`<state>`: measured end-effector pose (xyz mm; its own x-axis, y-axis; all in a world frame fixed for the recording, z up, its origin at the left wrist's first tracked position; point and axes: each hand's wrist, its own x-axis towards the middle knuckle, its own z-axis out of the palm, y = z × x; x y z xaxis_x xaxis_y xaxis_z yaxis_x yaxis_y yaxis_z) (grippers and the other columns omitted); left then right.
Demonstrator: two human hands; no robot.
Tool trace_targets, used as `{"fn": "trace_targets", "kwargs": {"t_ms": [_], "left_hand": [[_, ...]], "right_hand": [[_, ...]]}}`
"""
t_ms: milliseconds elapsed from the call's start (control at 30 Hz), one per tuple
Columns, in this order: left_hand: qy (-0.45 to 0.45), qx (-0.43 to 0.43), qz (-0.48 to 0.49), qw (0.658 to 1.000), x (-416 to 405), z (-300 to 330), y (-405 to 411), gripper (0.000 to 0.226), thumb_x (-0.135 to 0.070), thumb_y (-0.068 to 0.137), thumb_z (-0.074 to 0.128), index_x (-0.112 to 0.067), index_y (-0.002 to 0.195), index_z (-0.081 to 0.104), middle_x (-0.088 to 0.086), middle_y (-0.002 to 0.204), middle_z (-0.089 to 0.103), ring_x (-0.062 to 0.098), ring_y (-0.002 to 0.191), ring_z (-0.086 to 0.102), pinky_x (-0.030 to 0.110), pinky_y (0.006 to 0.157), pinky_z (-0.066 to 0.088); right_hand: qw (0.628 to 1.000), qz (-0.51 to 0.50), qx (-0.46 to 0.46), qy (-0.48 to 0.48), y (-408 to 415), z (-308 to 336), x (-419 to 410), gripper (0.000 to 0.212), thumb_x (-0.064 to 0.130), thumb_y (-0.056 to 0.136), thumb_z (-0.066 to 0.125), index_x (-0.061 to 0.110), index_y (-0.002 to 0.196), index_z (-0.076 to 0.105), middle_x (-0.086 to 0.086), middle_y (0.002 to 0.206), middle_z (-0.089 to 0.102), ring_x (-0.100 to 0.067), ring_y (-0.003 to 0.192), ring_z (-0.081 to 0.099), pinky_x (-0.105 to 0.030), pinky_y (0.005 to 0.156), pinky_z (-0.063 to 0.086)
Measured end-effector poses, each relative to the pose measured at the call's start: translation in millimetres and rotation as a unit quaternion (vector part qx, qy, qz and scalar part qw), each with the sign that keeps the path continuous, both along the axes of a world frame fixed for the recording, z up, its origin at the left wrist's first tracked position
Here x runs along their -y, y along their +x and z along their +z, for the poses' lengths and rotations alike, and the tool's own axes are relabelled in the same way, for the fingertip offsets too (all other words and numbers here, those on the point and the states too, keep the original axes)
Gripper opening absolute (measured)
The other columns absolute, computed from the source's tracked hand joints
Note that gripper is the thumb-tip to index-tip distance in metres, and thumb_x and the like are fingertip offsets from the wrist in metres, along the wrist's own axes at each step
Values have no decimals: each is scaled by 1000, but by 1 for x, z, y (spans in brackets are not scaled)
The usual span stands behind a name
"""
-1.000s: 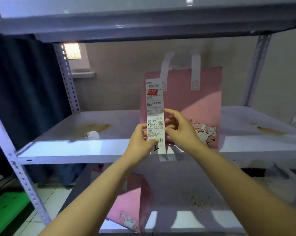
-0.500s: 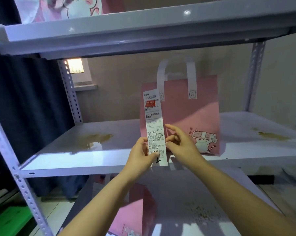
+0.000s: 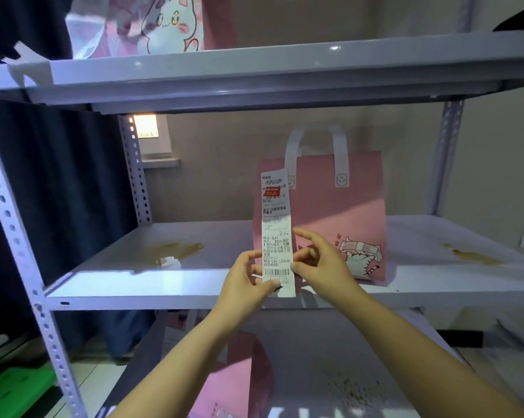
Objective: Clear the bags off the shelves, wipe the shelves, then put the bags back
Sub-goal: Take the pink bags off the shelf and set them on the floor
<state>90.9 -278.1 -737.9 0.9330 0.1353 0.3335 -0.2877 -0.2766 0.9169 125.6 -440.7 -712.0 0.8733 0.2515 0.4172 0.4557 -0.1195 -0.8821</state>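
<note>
A pink tote bag (image 3: 339, 218) with white handles and a cat print stands upright on the middle shelf (image 3: 170, 289). A long white receipt (image 3: 276, 224) hangs down its front left side. My left hand (image 3: 244, 280) pinches the receipt's lower left edge. My right hand (image 3: 321, 267) pinches its right edge near the barcode, index finger stretched out. A second pink bag (image 3: 152, 22) with a big cat face sits on the top shelf (image 3: 285, 67). A third pink bag (image 3: 227, 381) stands on the bottom shelf (image 3: 330, 357).
Brown stains mark the middle shelf at the left (image 3: 173, 251) and at the right (image 3: 472, 257). Crumbs (image 3: 351, 387) lie on the bottom shelf. A perforated upright (image 3: 22, 245) runs down the left. A green object (image 3: 10, 390) lies on the floor.
The view has tilted upward, bringing the top shelf and its cat bag into sight. Both hands stay pinching the receipt's lower part, and the right index finger has lifted off it.
</note>
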Motion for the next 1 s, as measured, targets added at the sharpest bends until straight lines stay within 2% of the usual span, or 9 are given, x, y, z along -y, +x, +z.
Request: {"fn": "trace_targets", "kwargs": {"t_ms": [100, 200, 300, 367, 533, 667, 800, 900, 1000], "left_hand": [[8, 2, 2, 1000, -2, -1, -4, 52, -6, 79, 73, -24, 121, 49, 2, 90, 71, 24, 81, 69, 37, 80, 57], [10, -5, 4, 1000, -4, -5, -8, 52, -4, 78, 72, -26, 119, 49, 7, 92, 69, 27, 82, 68, 37, 79, 54], [7, -2, 13, 1000, -7, -10, -14, 51, -3, 79, 72, -25, 118, 49, 7, 90, 66, 22, 76, 66, 25, 68, 52], [1, 2, 19, 1000, -11, -14, -18, 48, -4, 80, 72, -24, 118, 50, 7, 87, 66, 21, 73, 66, 19, 66, 51], [1, -2, 15, 1000, -26, -30, -34, 40, -4, 82, 71, -18, 116, 53, 8, 85, 69, 28, 77, 67, 30, 76, 54], [31, -39, 22, 999, -44, -56, -48, 37, -7, 83, 71, -20, 113, 55, 6, 86, 69, 31, 82, 66, 32, 79, 55], [73, -86, 69, 991, -66, -91, -57, 38, -13, 85, 71, -22, 117, 53, 3, 88, 68, 14, 80, 66, 15, 65, 52], [80, -128, 102, 983, -85, -117, -57, 39, -15, 84, 71, -19, 119, 53, 3, 90, 67, 14, 86, 66, 21, 74, 54], [80, -166, 135, 974, -105, -138, -53, 44, -16, 83, 72, -16, 122, 52, 2, 99, 64, 18, 95, 64, 31, 87, 53]], "right_hand": [[1000, -5, 7, -7, -1, -2, 1, 60, -5, 83, 61, 27, 132, 48, -2, 80, 67, -22, 85, 67, -40, 76, 59], [1000, 2, 3, -6, -5, -7, 2, 58, -3, 83, 62, 30, 129, 48, 1, 79, 66, -13, 79, 63, -37, 74, 57], [1000, 11, 4, -12, -11, -12, 4, 54, -3, 83, 63, 31, 123, 51, -1, 79, 67, -9, 77, 62, -27, 78, 53], [1000, 18, 3, -10, -17, -15, 5, 50, -4, 82, 64, 29, 118, 54, -3, 79, 67, -8, 76, 62, -26, 79, 52], [999, 40, 3, -23, -34, -26, 10, 29, 0, 82, 67, 16, 105, 59, -6, 84, 68, -7, 75, 62, -25, 76, 52], [995, 67, -10, -72, -40, -56, 8, 16, 3, 82, 69, 13, 93, 63, -8, 89, 70, -18, 82, 66, -28, 79, 53], [990, 83, -49, -99, -42, -90, -6, 16, 2, 83, 68, 12, 94, 67, -4, 92, 70, -14, 87, 66, -21, 80, 53], [987, 99, -92, -90, -40, -113, -26, 21, -3, 83, 66, 11, 98, 66, -3, 94, 69, -9, 87, 65, -14, 77, 52], [982, 97, -134, -90, -34, -136, -50, 26, -5, 84, 64, 12, 104, 64, -5, 100, 68, -13, 94, 64, -13, 78, 52]]}}
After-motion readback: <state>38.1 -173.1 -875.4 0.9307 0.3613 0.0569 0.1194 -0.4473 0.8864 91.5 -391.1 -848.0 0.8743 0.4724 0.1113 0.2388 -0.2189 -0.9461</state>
